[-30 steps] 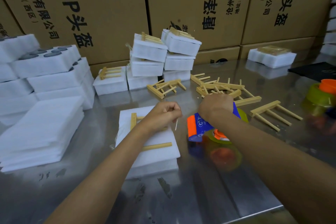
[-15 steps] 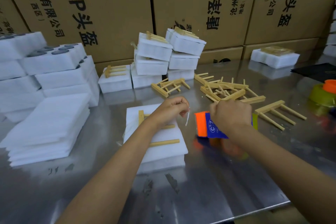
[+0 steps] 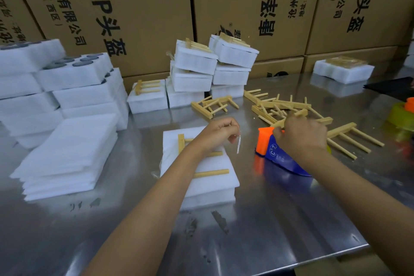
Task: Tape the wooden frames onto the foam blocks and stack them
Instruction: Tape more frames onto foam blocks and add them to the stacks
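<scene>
Cardboard boxes (image 3: 139, 7) with black print are stacked as a wall behind a steel table (image 3: 280, 219). Flat foam sheets (image 3: 65, 154) are piled at the left edge, with taller foam stacks (image 3: 67, 87) behind them, some showing dark round holes on top. Finished blocks (image 3: 212, 69), each with a frame taped on top, are stacked in two leaning columns at the back centre; a single finished one (image 3: 147, 96) sits just left of them. Another foam piece (image 3: 342, 69) lies far right at the back. Loose frames (image 3: 284, 107) are heaped right of centre, one more (image 3: 212, 105) left of the heap and one (image 3: 349, 137) right of it.

The working foam block (image 3: 201, 177) lies centre, with a frame (image 3: 208, 172) laid flat on top, partly hidden by the left forearm. A blue-and-orange tape dispenser (image 3: 275, 152) rests on the table just right of the block.

Left hand (image 3: 218, 132) is held over the block's far edge, fingers curled, pinching a thin clear strip of tape (image 3: 238, 144) that hangs down. Right hand (image 3: 301, 134) is closed over the dispenser top, gripping it. A yellow-green roll with orange core (image 3: 403, 112) is seen at the right edge, blurred.
</scene>
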`<state>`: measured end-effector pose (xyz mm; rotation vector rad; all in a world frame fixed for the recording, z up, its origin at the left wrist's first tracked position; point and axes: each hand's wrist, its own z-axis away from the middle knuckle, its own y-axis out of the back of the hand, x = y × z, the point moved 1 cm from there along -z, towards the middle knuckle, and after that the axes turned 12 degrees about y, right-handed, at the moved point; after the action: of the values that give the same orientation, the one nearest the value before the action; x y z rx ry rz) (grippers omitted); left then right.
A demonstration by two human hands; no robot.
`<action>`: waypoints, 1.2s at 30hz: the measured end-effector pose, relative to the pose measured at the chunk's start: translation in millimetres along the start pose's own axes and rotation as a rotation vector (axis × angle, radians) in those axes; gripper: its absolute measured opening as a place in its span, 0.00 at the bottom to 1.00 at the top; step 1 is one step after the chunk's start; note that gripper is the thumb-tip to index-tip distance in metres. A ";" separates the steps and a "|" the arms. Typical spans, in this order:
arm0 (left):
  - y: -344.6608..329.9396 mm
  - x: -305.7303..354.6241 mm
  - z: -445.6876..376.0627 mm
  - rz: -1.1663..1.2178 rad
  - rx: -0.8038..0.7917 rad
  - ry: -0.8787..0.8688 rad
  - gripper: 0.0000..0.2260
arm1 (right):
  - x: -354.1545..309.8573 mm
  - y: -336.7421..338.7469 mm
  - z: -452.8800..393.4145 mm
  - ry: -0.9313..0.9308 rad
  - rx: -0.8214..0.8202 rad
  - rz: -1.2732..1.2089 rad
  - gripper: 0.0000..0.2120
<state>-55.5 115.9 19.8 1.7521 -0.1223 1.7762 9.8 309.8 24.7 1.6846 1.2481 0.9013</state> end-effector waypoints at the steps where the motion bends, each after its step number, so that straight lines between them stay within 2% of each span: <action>1: 0.3 0.1 -0.5 0.005 -0.001 -0.003 0.05 | -4.0 6.2 -1.5 0.058 0.071 -0.043 0.12; 2: 0.9 0.4 -0.9 0.013 -0.003 -0.007 0.05 | -10.1 12.7 -1.7 0.102 0.117 -0.171 0.09; 3: 0.9 0.8 -1.0 0.021 -0.006 -0.008 0.05 | -16.1 17.9 -2.1 0.104 0.084 -0.379 0.09; 5: 0.1 1.3 -0.7 0.027 -0.010 -0.006 0.05 | -28.5 26.7 -1.6 0.004 -0.192 -0.868 0.13; 6: -0.4 1.6 0.0 0.028 -0.010 -0.004 0.05 | -34.6 28.7 0.7 -0.060 -0.360 -1.032 0.16; 7: -0.5 1.6 0.5 0.026 -0.009 0.001 0.05 | -39.8 28.3 3.9 -0.097 -0.479 -1.120 0.18; 8: -0.2 1.2 0.5 0.019 -0.007 0.010 0.05 | -42.8 24.9 6.2 -0.121 -0.518 -1.174 0.19; 10: -0.4 -0.7 -1.3 -0.016 -0.002 0.041 0.05 | -44.8 15.5 8.0 -0.174 -0.440 -1.245 0.18; 13: -4.9 -4.9 -4.3 -0.109 0.034 0.072 0.06 | -46.5 3.3 10.3 -0.204 -0.358 -1.241 0.17; 15: -9.8 -7.5 -6.0 -0.247 0.136 0.022 0.05 | -49.6 -1.6 12.6 -0.110 -0.298 -1.101 0.15; 18: -11.7 -7.9 -0.6 -0.625 0.462 -0.119 0.07 | -59.3 -4.8 17.2 0.026 -0.206 -0.863 0.09; 20: -7.1 -1.5 12.3 -0.773 0.705 -0.203 0.10 | -68.1 -7.4 21.3 0.072 -0.236 -0.720 0.06; 23: 19.5 5.4 39.5 -0.674 0.953 -0.209 0.09 | -79.2 -15.2 26.9 0.073 -0.350 -0.655 0.03; 25: 47.2 -5.9 62.5 -0.525 1.034 -0.140 0.08 | -80.6 -21.6 27.0 0.051 -0.372 -0.678 0.03; 27: 73.3 -33.5 84.7 -0.366 1.020 0.055 0.06 | -79.6 -27.6 24.7 -0.009 -0.410 -0.795 0.03; 29: 83.7 -69.0 98.6 -0.351 0.849 0.284 0.08 | -81.2 -32.8 24.2 -0.097 -0.476 -0.937 0.06; 30: 82.3 -83.8 101.6 -0.353 0.736 0.341 0.10 | -83.7 -34.7 24.9 -0.117 -0.506 -0.979 0.05; 32: 75.8 -103.7 104.6 -0.304 0.626 0.355 0.16 | -90.5 -36.8 27.3 -0.105 -0.531 -1.030 0.04; 36: 70.1 -111.7 106.9 -0.177 0.633 0.331 0.18 | -97.4 -38.5 29.3 -0.092 -0.505 -1.135 0.07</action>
<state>-6.4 -32.4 -46.8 1.7577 0.7862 2.0742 -2.3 215.9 -28.7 0.4389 1.4593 0.3528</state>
